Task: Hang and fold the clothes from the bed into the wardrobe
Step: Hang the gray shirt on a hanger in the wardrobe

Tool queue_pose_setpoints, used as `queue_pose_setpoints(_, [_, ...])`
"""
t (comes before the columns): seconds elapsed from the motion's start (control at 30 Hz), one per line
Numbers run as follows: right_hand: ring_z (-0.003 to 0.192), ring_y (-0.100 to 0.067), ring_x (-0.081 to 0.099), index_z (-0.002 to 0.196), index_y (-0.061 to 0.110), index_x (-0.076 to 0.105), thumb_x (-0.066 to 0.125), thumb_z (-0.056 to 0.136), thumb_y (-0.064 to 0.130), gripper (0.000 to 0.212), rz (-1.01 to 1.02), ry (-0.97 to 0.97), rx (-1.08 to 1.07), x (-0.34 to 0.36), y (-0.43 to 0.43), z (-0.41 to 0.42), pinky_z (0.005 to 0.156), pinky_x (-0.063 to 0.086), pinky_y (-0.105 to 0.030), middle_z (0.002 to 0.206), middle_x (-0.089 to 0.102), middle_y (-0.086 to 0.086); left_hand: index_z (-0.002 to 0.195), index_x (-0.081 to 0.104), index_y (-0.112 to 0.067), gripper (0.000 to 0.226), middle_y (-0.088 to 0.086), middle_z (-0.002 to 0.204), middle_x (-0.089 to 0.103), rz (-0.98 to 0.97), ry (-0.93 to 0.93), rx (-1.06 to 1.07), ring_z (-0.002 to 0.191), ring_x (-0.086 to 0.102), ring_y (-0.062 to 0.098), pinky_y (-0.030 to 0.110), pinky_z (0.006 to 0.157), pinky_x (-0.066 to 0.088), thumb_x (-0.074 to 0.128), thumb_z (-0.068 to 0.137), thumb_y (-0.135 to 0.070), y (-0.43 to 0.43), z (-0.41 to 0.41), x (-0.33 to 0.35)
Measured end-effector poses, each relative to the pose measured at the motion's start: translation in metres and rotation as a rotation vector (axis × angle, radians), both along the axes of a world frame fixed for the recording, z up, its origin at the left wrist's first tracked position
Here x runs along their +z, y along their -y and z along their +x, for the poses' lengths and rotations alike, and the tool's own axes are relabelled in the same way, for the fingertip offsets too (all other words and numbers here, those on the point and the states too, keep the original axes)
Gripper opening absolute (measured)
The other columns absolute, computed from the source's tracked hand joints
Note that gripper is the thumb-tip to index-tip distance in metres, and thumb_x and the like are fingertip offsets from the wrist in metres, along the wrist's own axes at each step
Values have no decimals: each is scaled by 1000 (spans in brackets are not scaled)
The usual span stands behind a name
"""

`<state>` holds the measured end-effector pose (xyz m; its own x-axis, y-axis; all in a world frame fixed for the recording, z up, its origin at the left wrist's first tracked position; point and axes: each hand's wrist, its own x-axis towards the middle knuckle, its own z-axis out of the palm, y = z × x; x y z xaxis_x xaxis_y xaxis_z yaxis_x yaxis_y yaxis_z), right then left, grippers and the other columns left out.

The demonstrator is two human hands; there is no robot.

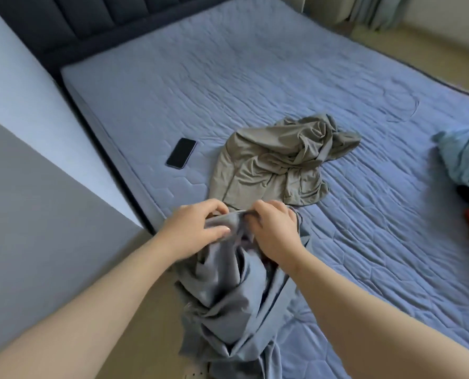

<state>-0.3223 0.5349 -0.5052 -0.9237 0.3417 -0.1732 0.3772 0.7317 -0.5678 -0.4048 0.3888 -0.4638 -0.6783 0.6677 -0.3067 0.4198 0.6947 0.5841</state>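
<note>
Pinching top edge of grey-blue garment (227,296) with left grip (197,228) and right grip (274,231), fingers curled, lower centre of frame, draped over near edge of bed (255,77). Just above, centre: crumpled olive garment (277,160); left of it, phone (181,153).

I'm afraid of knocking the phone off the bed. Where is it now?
In the head view, left of centre: the phone lies flat on the bed near its left edge, just left of the crumpled khaki garment, apart from it.
</note>
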Motion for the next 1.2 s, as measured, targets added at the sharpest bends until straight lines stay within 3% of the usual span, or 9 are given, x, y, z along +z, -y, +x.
queue_pose_setpoints(0.07, [101,-27,46,85,15,45,45,95,22,12,-20,-111,4,33,5,-8,80,24,-32,86,52,0,88,56,-29,11,-13,78,54,-36,-48,-24,81,51,13,23,64,35,65,83,-29,-2,-5,29])
queue_pose_setpoints(0.2, [72,-23,50,85,7,52,51,94,20,16,-204,-285,-32,97,16,-13,67,39,-36,69,53,-1,73,42,-26,23,-6,75,51,52,-43,116,77,48,17,27,61,32,58,88,-20,-3,-6,82])
queue_pose_setpoints(0.37, [72,-22,56,85,10,60,58,91,21,12,-183,-442,-46,163,20,-21,69,45,-39,72,62,-2,86,44,-21,13,-3,80,54,251,-66,236,81,50,20,26,62,29,56,86,-15,-2,1,139])
queue_pose_setpoints(0.5, [65,-9,53,83,12,64,60,90,19,10,-216,-580,-2,233,31,-34,62,40,-26,67,58,8,96,57,-15,13,5,92,64,367,-180,218,91,58,23,29,73,41,63,86,-21,7,-9,213])
queue_pose_setpoints(0.67, [54,2,48,75,22,58,61,89,25,15,-293,-675,93,313,60,-45,51,35,-13,60,54,11,89,64,-1,18,15,89,65,444,-350,296,81,54,20,25,66,39,54,91,-16,40,-18,302])
queue_pose_setpoints(0.73, [55,-1,47,78,19,59,60,90,28,14,-306,-688,146,339,74,-49,52,37,-15,61,55,9,91,64,-1,20,14,90,64,509,-418,375,81,52,18,20,64,37,51,93,-15,58,-15,330])
queue_pose_setpoints(0.87, [56,-8,45,78,13,57,58,91,28,20,-211,-609,276,369,107,-55,53,37,-23,61,52,8,79,58,-10,19,5,79,59,767,-505,600,81,53,21,30,75,39,47,94,-14,109,-4,384])
queue_pose_setpoints(1.0, [54,-9,42,74,14,52,54,92,27,22,-160,-482,386,378,147,-59,50,32,-24,61,48,6,65,51,-16,28,4,69,55,988,-575,802,72,52,22,32,71,40,50,93,-14,174,12,426])
queue_pose_setpoints(1.2, [55,-14,37,73,11,51,51,95,23,26,-409,-426,544,421,234,-47,50,28,-26,60,42,-1,68,46,-20,28,-5,67,49,966,-831,1074,64,45,12,28,62,35,43,95,-22,270,64,460])
